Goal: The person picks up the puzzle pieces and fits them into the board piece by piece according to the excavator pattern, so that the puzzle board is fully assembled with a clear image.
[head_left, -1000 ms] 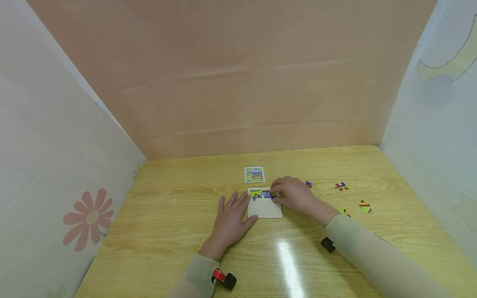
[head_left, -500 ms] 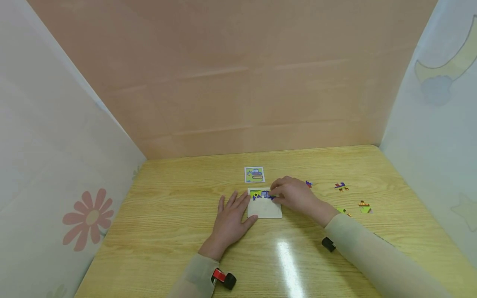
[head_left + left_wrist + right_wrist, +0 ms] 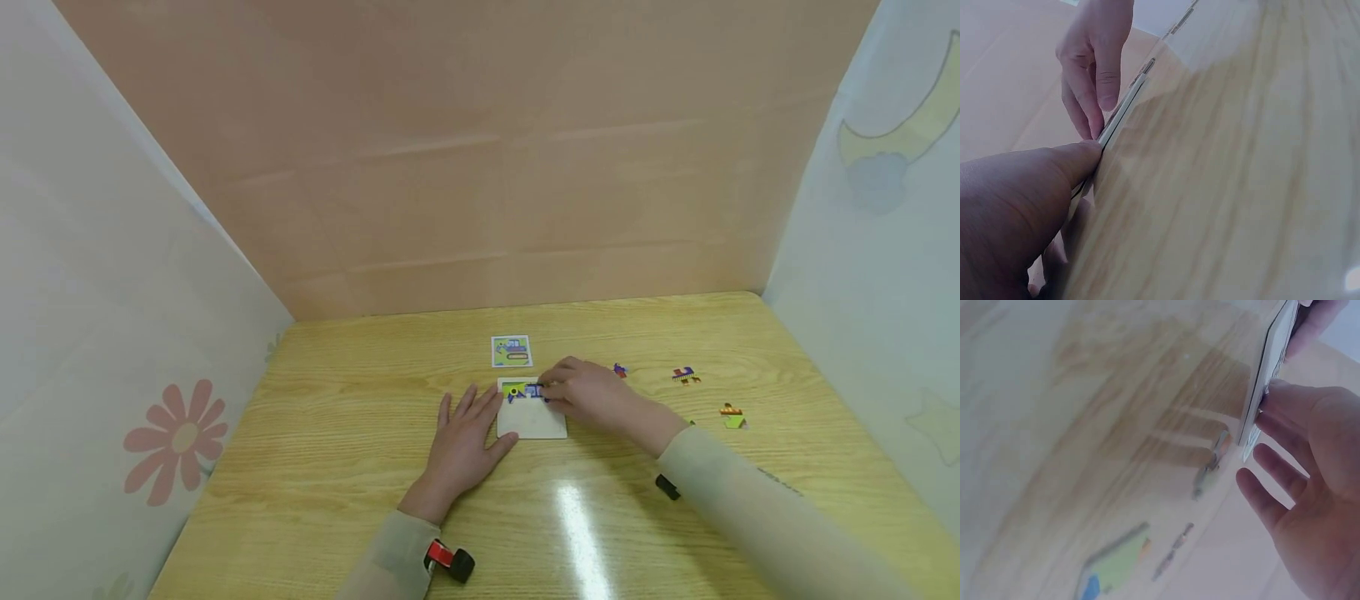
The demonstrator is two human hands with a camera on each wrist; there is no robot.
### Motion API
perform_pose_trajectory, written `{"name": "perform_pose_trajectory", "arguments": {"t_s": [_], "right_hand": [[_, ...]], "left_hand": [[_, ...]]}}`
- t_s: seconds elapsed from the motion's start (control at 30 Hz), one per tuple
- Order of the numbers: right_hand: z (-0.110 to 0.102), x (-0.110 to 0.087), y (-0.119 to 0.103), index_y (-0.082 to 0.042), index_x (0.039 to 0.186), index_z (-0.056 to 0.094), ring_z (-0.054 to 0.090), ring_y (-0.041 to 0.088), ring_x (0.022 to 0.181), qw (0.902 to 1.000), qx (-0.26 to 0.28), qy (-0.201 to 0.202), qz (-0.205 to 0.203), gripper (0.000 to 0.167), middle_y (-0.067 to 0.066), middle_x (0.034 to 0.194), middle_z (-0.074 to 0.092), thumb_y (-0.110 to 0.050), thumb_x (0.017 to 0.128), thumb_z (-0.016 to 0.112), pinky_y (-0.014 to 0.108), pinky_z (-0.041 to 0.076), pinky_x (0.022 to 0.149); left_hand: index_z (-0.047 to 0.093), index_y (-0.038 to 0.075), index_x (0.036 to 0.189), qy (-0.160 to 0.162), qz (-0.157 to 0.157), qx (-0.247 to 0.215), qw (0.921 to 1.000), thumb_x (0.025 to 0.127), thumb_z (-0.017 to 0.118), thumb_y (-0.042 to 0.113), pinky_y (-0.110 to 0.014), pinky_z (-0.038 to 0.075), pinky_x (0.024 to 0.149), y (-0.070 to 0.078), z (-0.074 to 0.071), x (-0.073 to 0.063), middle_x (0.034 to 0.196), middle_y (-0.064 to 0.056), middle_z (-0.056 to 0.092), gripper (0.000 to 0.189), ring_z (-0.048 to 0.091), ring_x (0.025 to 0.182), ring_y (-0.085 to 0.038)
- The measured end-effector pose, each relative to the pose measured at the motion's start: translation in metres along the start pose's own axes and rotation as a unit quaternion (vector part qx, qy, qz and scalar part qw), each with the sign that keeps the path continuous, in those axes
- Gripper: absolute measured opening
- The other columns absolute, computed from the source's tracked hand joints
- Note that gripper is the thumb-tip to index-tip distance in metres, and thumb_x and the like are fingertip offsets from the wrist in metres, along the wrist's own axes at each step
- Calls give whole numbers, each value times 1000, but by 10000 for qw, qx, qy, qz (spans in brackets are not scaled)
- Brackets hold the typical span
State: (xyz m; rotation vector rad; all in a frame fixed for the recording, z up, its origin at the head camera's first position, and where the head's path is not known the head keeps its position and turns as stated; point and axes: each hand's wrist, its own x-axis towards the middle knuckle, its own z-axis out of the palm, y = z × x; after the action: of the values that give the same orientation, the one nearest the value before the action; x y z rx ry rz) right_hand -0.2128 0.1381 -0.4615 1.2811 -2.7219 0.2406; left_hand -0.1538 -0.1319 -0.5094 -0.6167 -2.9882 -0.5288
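Note:
A white puzzle board (image 3: 531, 423) lies on the table, with colourful fitted pieces (image 3: 514, 391) along its far side and a bare near part. My left hand (image 3: 461, 450) rests at the board's left side, fingers spread and straight; in the left wrist view its thumb (image 3: 1079, 159) touches the board's edge. At the far right of the board, my right hand (image 3: 596, 396) pinches a puzzle piece, mostly hidden by the fingers. From the right wrist view, thumb and index finger meet at the board (image 3: 1266, 375), while the other fingers stay off it.
A small picture card (image 3: 512, 352) lies just beyond the board. Loose puzzle pieces are scattered at the right: a purple-red one (image 3: 619, 370), another (image 3: 685, 376) farther right, and a green one (image 3: 732, 417) nearer. Fabric walls (image 3: 487, 167) enclose the table (image 3: 360, 433).
My right hand has shifted slightly left over the far row of pieces, its fingers covering more of it. The left hand stays in place.

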Motion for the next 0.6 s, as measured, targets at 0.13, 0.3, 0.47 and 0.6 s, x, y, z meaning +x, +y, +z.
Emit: {"name": "perform_pose_trajectory", "arguments": {"t_s": [0.13,0.3,0.47,0.6], "right_hand": [[-1,-5,0,-6,134,80,64,36,134,9987,-376,-295,-180,34,10,142,73,-20,103,81,55,58,107],[-3,-7,-4,-8,138,78,58,40,143,9975,-493,-482,-130,38,10,147,70,-26,105,78,62,54,109],[-4,-8,-5,-4,145,73,55,41,147,9981,-230,-554,127,45,12,151,68,-27,106,77,64,49,115],[-3,-9,-4,-4,145,73,54,41,147,9983,-145,-535,171,44,12,152,67,-25,107,76,64,46,118]], "left_hand": [[47,14,169,-4,-8,17,10000,111,59,58,-67,8,133,-1,0,0,175,-1,42,74,27,166,-34],[48,15,169,9,-10,23,10000,111,59,58,-67,8,133,-3,2,0,175,0,42,74,27,166,-34],[47,16,170,-15,-9,11,10000,111,58,59,-67,6,133,-3,2,1,176,1,40,73,26,167,-33],[47,16,170,-11,19,-15,10000,111,57,59,-67,7,133,-2,2,1,176,0,40,73,26,167,-34]]}}
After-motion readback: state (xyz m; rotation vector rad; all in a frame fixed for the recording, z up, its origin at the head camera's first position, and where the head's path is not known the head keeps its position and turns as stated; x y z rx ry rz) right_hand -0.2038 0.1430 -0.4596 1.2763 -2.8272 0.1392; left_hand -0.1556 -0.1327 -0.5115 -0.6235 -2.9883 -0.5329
